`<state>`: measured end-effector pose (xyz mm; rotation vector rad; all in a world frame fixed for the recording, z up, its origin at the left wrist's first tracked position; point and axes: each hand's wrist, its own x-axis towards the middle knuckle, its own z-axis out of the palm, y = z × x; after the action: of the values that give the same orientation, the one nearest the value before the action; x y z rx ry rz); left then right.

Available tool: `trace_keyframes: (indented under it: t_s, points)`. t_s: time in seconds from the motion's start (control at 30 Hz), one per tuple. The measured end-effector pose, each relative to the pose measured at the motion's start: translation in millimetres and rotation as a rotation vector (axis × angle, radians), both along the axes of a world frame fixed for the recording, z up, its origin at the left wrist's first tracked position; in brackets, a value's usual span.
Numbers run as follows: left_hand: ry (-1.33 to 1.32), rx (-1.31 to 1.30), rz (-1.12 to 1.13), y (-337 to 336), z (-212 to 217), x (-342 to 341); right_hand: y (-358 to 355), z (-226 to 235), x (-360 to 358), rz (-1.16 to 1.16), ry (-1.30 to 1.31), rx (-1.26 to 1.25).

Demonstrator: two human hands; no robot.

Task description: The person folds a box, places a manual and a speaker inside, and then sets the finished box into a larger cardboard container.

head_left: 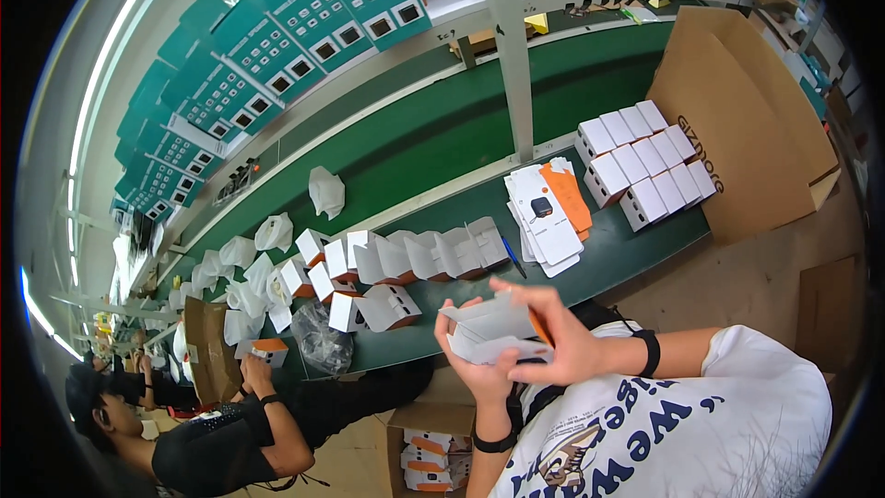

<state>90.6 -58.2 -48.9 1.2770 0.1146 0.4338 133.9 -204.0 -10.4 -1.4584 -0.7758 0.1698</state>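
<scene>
Between my hands, above the near edge of the bench, is a small white-and-orange carton (489, 325) with its flaps standing open. My left hand (470, 371) cups it from below and the left, its fingers curled up along the side. My right hand (564, 339) wraps round the right end, the thumb beneath and the fingers over the top. On the bench close by stand several open white cartons (433, 254) in a row, orange at the base. A blue pen (513, 258) lies at the row's right end, beside a stack of flat white and orange carton blanks (546, 221).
Closed white boxes (641, 161) are stacked at the right, before a large cardboard box (737, 120). White-wrapped items (244, 295) and a clear plastic bag (321, 339) lie to the left. A co-worker (217, 433) handles a carton there. A cardboard box of packs (429, 447) sits below.
</scene>
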Motion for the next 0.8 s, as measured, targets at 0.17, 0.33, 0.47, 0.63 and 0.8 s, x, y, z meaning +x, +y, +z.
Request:
trace_keyframes:
  t_s: [0.17,0.33,0.47,0.63,0.8]
  points:
    - [-0.02,0.001,0.093,1,15,-14,3,-2,14,0.105,0.346,0.114]
    - [-0.074,0.106,0.164,2,25,-21,10,2,13,0.15,0.285,0.156]
    - [-0.069,0.294,0.197,6,24,-30,5,5,23,0.256,0.058,0.003]
    - [0.002,0.335,0.254,1,33,-26,23,-11,3,-0.05,0.156,0.382]
    - [0.081,0.21,0.32,3,36,-24,13,-6,5,-0.003,-0.121,0.004]
